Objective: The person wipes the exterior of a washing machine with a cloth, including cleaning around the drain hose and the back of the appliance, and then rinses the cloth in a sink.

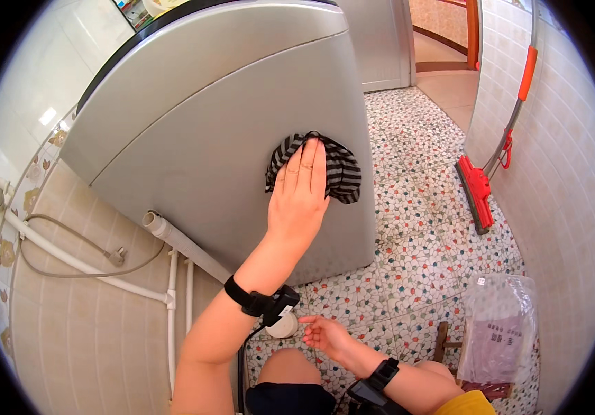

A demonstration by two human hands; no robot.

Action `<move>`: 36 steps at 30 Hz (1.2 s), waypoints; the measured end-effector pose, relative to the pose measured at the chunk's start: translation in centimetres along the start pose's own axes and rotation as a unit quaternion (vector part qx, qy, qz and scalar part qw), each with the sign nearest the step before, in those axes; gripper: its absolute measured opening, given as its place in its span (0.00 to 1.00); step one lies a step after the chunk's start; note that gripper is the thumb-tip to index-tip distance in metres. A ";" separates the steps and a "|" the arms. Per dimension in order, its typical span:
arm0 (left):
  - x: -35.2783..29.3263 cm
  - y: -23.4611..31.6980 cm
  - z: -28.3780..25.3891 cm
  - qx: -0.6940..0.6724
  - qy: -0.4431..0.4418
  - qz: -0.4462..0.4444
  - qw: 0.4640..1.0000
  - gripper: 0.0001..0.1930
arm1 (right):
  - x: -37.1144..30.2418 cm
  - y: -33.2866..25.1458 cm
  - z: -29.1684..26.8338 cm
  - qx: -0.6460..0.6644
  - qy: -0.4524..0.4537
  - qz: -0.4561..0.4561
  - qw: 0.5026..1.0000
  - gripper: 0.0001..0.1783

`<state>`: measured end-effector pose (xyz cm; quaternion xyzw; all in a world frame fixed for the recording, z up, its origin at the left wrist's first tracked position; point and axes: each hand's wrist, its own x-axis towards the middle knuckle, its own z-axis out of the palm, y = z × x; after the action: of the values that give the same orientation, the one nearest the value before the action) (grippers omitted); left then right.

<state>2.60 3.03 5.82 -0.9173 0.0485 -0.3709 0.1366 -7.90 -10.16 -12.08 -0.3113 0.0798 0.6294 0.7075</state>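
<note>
My left hand (301,183) presses a black-and-grey striped cloth (343,173) against the side panel of a large grey washing machine (194,138). Its fingers lie straight and close together over the cloth, pointing up; the thumb is hidden. Cloth bunches out on both sides of the hand, and a thin dark loop shows at its top. Lower down, my right hand (328,339) hovers above the floor near my knees. Its fingers are loosely bent and apart, with nothing in them. Both wrists wear black straps with small devices.
A pale drain pipe (180,238) leans by the machine's lower corner. White wall pipes (104,277) and a grey cord with a plug (116,256) are at left. A red squeegee mop (475,192) stands against the right wall. A clear plastic bag (498,332) lies over a low wooden stool (441,342).
</note>
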 end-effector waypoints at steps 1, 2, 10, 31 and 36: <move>0.0 0.1 0.3 0.023 0.012 -0.005 1.000 0.44 | 0.1 0.1 0.0 0.007 -0.001 -0.003 1.000 0.16; -0.8 0.3 0.5 0.023 0.004 -0.012 1.000 0.45 | 0.1 0.1 0.0 0.014 -0.002 -0.006 1.000 0.16; -0.4 0.6 0.4 0.059 -0.003 -0.025 0.998 0.43 | 0.4 0.2 0.0 0.007 0.000 -0.005 1.000 0.16; -1.6 0.7 0.5 0.058 -0.040 -0.044 0.997 0.40 | -0.5 0.6 0.1 0.004 -0.009 -0.001 1.000 0.17; -0.8 0.7 0.0 0.041 -0.028 -0.035 0.998 0.41 | -0.4 0.8 0.1 0.008 -0.022 -0.006 1.000 0.17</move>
<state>2.08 2.51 5.10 -0.9220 -0.0031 -0.3515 0.1624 -8.79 -10.44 -12.06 -0.2925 0.0673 0.6308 0.7155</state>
